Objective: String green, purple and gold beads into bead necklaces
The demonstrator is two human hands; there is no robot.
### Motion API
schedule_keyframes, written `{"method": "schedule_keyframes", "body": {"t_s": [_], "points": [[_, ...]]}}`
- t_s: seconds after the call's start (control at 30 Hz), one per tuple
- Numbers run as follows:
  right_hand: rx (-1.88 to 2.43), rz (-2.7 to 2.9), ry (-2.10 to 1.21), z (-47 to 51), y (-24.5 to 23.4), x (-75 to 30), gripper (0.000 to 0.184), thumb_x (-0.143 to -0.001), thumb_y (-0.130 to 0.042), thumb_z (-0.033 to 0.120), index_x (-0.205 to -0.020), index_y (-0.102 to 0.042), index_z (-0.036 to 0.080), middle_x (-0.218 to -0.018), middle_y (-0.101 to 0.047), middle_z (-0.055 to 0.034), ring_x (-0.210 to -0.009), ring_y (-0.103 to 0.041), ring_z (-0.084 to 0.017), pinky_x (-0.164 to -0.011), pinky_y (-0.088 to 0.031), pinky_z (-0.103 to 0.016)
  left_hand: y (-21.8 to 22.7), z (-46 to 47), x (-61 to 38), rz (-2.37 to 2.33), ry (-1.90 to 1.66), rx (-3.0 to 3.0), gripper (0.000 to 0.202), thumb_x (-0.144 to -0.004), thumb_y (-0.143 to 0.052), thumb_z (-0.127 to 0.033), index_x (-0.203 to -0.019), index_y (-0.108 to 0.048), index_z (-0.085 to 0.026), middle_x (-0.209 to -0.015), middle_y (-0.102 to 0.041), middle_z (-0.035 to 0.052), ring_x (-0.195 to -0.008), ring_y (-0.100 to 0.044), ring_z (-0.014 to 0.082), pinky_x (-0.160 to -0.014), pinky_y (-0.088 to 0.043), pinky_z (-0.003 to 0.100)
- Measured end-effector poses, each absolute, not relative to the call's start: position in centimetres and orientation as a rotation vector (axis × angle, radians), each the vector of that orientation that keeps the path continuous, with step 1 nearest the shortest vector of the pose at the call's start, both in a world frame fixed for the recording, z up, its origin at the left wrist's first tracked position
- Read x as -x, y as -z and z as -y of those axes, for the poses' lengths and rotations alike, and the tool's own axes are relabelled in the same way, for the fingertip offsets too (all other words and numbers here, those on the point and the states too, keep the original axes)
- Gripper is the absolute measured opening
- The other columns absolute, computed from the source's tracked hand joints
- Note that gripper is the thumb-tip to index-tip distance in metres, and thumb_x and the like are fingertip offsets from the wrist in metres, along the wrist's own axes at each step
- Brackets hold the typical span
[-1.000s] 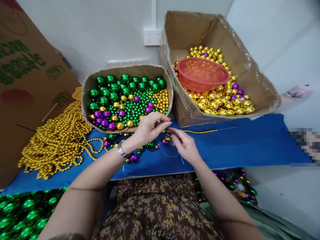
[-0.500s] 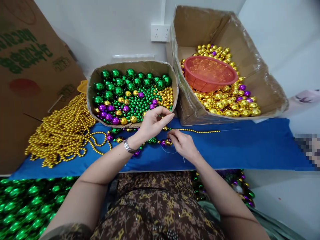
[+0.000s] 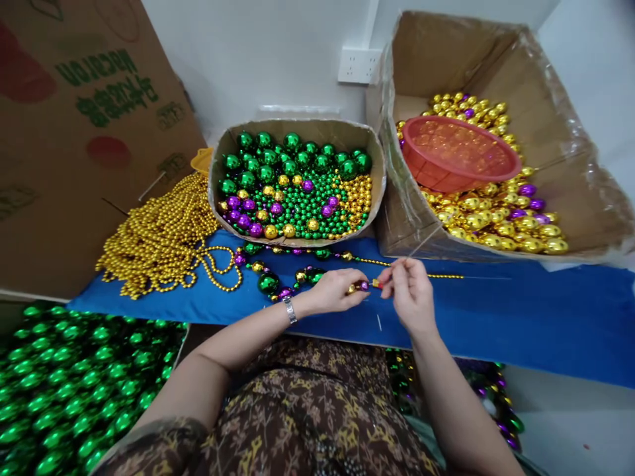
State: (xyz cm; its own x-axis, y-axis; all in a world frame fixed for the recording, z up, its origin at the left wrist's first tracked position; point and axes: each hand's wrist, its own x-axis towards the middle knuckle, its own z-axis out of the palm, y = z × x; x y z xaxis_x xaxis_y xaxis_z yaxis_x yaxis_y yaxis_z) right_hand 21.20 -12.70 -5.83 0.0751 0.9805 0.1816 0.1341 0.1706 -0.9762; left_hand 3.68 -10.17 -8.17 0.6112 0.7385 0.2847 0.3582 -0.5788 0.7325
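Note:
My left hand [image 3: 342, 289] is closed on the end of a bead strand, where a gold bead and a purple bead [image 3: 364, 285] show at the fingertips. Just to its right, my right hand [image 3: 413, 294] pinches a small red-and-yellow thing [image 3: 378, 284], too small to name, which points at those beads. A thin, pale line [image 3: 424, 242] sticks up from the right fingers; I cannot tell if it is thread or needle. The strand's green, gold and purple beads [image 3: 268, 283] lie left of my hands on the blue cloth [image 3: 496, 317].
A low cardboard box [image 3: 214, 198] of mixed beads stands behind my hands. Right of it, a taller box [image 3: 397, 218] holds gold beads and a red basket [image 3: 461, 155]. Gold bead chains [image 3: 153, 238] are heaped at left. Green balls [image 3: 84, 390] fill the space below the table.
The view has shifted left. My left hand has come down from in front of the bead box onto the strand end; my right hand has risen beside it, with the red-and-yellow thing showing.

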Motion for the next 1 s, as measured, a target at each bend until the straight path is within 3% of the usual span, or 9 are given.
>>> {"method": "schedule_keyframes", "body": {"t_s": [0.13, 0.3, 0.47, 0.57, 0.63, 0.73, 0.9, 1.0], "points": [[1.108, 1.041, -1.027, 12.8, 6.1, -21.4, 0.03, -0.09, -0.056, 0.051, -0.091, -0.046, 0.023, -0.059, -0.049, 0.0094, -0.042, -0.046, -0.005, -0.042, -0.037, -0.016, 8.9, 11.1, -3.6, -1.0, -0.718, -2.473, 0.028, -0.094, -0.045, -0.041, -0.102, -0.059, -0.017, -0.092, -0.063, 0.0068, -0.082, -0.062, 0.0178, -0.064, -0.046, 0.026], [1.043, 0.859, -0.946, 13.0, 5.5, -20.9, 0.033, -0.085, -0.063, 0.051, -0.089, -0.046, 0.022, -0.057, -0.049, 0.0104, -0.041, -0.044, -0.004, -0.041, -0.036, -0.015, 9.3, 11.7, -4.0, -1.089, -0.59, -2.693, 0.037, -0.096, -0.04, -0.043, -0.119, -0.052, -0.017, -0.101, -0.061, 0.0077, -0.081, -0.062, 0.0177, -0.059, -0.047, 0.026], [1.042, 0.828, -0.889, 13.1, 4.7, -21.8, 0.033, -0.086, -0.061, 0.051, -0.091, -0.045, 0.023, -0.06, -0.055, 0.0088, -0.042, -0.047, -0.005, -0.041, -0.037, -0.016, 10.4, 11.7, -2.3, -1.219, -0.441, -2.808, 0.06, -0.093, -0.048, -0.034, -0.145, -0.028, -0.01, -0.101, -0.063, 0.0121, -0.094, -0.06, 0.0251, -0.083, -0.049, 0.038], [1.066, 0.796, -0.859, 13.0, 5.1, -22.8, 0.035, -0.084, -0.062, 0.053, -0.091, -0.044, 0.023, -0.058, -0.053, 0.0095, -0.041, -0.046, -0.005, -0.04, -0.036, -0.015, 11.2, 11.6, -0.4, -1.271, -0.344, -2.836, 0.063, -0.092, -0.049, -0.032, -0.148, -0.026, -0.014, -0.115, -0.061, 0.0156, -0.113, -0.054, 0.0295, -0.1, -0.039, 0.049], [1.099, 0.762, -0.865, 13.0, 5.7, -23.4, 0.036, -0.083, -0.062, 0.054, -0.089, -0.044, 0.023, -0.056, -0.048, 0.0108, -0.04, -0.043, -0.004, -0.039, -0.033, -0.014, 11.6, 11.4, 0.8, -1.317, -0.275, -2.837, 0.059, -0.093, -0.047, -0.026, -0.148, -0.028, -0.018, -0.118, -0.06, 0.0154, -0.118, -0.05, 0.0298, -0.102, -0.036, 0.051], [1.125, 0.689, -0.814, 13.1, 6.8, -24.1, 0.037, -0.083, -0.062, 0.055, -0.088, -0.045, 0.023, -0.054, -0.042, 0.0121, -0.041, -0.038, -0.003, -0.039, -0.03, -0.012, 12.3, 10.8, 2.2, -1.385, -0.203, -2.827, 0.056, -0.093, -0.044, -0.022, -0.147, -0.032, -0.017, -0.122, -0.059, 0.0161, -0.117, -0.05, 0.0298, -0.095, -0.042, 0.046], [1.166, 0.607, -0.726, 13.3, 7.9, -25.6, 0.039, -0.08, -0.064, 0.056, -0.087, -0.045, 0.023, -0.054, -0.038, 0.0124, -0.042, -0.034, -0.003, -0.039, -0.03, -0.012, 12.6, 9.6, 4.4, -1.386, -0.112, -2.883, 0.051, -0.094, -0.043, -0.035, -0.143, -0.041, -0.018, -0.135, -0.051, 0.0173, -0.111, -0.051, 0.0309, -0.082, -0.049, 0.041], [1.169, 0.571, -0.68, 13.5, 8.2, -26.6, 0.041, -0.078, -0.066, 0.057, -0.089, -0.045, 0.023, -0.054, -0.039, 0.0127, -0.042, -0.033, -0.003, -0.039, -0.031, -0.013, 12.4, 8.5, 6.1, -1.284, -0.036, -2.974, 0.048, -0.097, -0.037, -0.035, -0.142, -0.042, -0.022, -0.137, -0.051, 0.0162, -0.107, -0.054, 0.0301, -0.079, -0.049, 0.04]]}}
